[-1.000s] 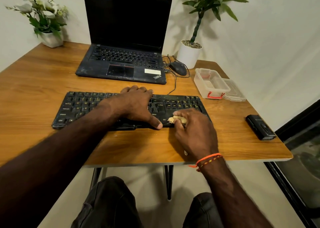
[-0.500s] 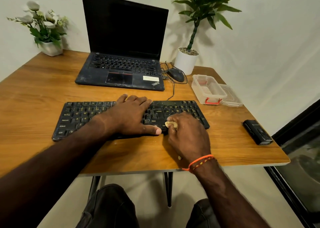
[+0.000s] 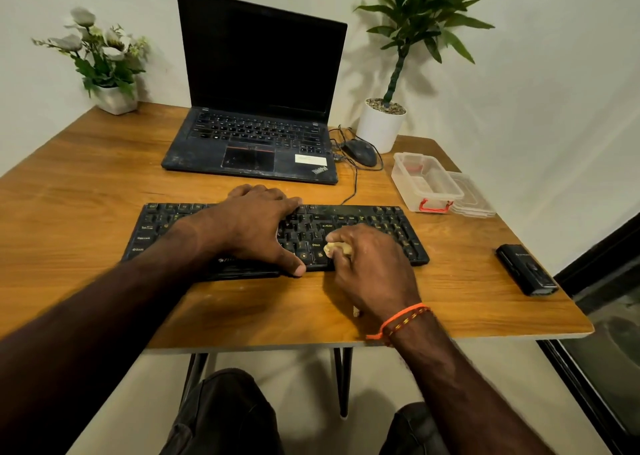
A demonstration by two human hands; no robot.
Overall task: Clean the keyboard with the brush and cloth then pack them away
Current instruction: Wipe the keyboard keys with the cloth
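At table centre, left hand [image 3: 256, 226] lies flat, fingers straight, steadying keyboard [image 3: 381, 219] — right hand [image 3: 370, 267], at its 4 o'clock, clamps brush [image 3: 336, 248] to sweep keys

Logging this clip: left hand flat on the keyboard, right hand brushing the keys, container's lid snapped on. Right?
Not quite. The head view shows the container open, its lid lying beside it. The left hand does press the keyboard while the right hand works the brush.

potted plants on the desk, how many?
2. A white-flowered plant in a white pot at the far left corner, and a taller green leafy plant in a white pot at the far right, behind the mouse. None seem hidden.
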